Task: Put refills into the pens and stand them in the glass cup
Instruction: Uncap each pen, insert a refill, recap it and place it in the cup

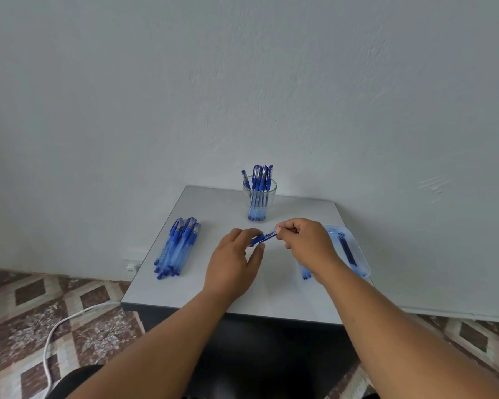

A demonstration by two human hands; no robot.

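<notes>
A white cable [58, 326] is trailing across the patterned floor at far left. On the white table [202, 203], a heap of blue pens [177, 249] is lying near the left edge. The left hand [234, 263] is curling its fingers round the lower end of a blue pen [261, 239], thumb pressing from below. That pen is slanting up to the right, above the table's middle – its other end is being pinched by the right hand [306, 243], whose fingers are tightly bent. Behind the hands, the glass cup [260, 201] is standing with several pens upright inside. Far right, a clear tray [357, 254] is holding dark refills [347, 250] – partly hidden under the right wrist.
</notes>
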